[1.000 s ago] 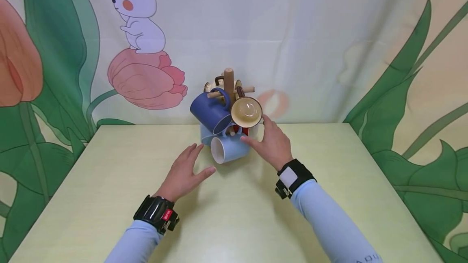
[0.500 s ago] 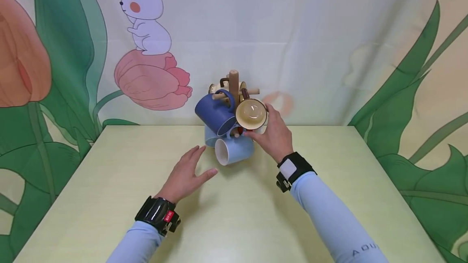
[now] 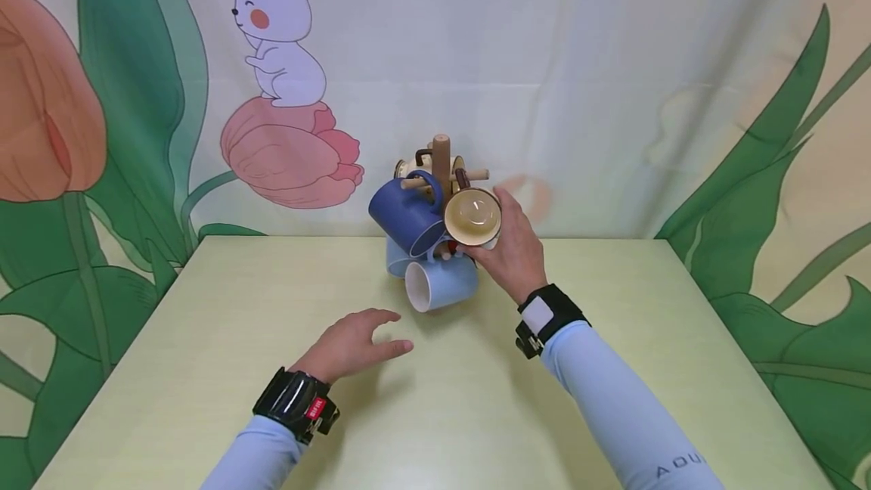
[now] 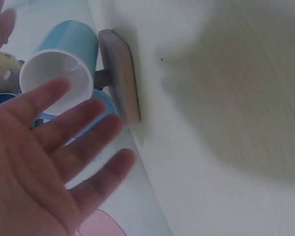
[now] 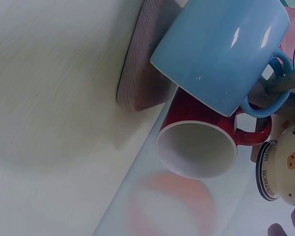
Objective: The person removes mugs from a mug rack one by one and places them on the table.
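A cream mug (image 3: 472,216) with a brown rim and handle hangs from a peg of the wooden mug tree (image 3: 441,157), its mouth facing me. My right hand (image 3: 516,252) grips this mug, thumb beneath it and fingers along its right side. Over the table in front of the tree, my left hand (image 3: 350,346) holds nothing, its fingers spread in the left wrist view. Left of the cream mug hangs a dark blue mug (image 3: 404,214). Below is a light blue mug (image 3: 449,282), lying sideways on a lower peg.
A red mug (image 5: 189,110) hangs low behind the light blue one. Another cream mug (image 3: 406,168) and a second light blue mug (image 3: 396,257) are partly hidden on the tree. Behind the pale table (image 3: 272,271) hangs a printed curtain (image 3: 585,97).
My right hand has moved up from beside the lower mugs and closed around the cream mug. My left hand has drawn back from the tree. The view has shifted slightly.
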Demonstrator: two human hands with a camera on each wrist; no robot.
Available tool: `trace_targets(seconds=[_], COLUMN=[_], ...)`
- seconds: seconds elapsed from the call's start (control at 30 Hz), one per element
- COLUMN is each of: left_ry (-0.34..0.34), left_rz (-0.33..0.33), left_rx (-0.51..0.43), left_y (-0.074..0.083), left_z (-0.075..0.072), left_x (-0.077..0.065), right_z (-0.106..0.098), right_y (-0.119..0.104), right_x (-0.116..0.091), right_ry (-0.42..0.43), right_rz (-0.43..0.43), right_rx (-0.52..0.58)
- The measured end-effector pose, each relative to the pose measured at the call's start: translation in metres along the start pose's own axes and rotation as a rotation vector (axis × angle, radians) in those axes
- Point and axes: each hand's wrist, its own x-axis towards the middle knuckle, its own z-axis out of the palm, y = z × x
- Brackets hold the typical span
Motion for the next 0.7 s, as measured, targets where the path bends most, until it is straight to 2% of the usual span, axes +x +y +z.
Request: trace_targets(seconds=[0.17, 0.3, 0.53, 0.7], left_ry=[-0.105, -0.161, -0.174, -0.194], left_rz=[-0.036, -0.053, -0.062, -0.068], left_rx=[0.019, 0.033, 0.064, 0.072], left_y=[0.0051, 0.0089, 0.0106, 0.0107], left_z=[-0.0027, -0.003, -0.0032, -0.0037], left_x=[-0.0051, -0.0079, -0.0098, -0.0095], right_z=[-0.0007, -0.0016, -0.0037, -0.0053], right_y=[0.0004, 0.0009, -0.0045, -0.0072], right_x=[0.0, 0.0006, -0.0001, -0.0005], right_ry=[0.008, 0.023, 0.049, 0.043], right_rz=[-0.043, -0.072, -0.112, -0.108], right_rx=[0.012, 0.006, -0.014, 0.014])
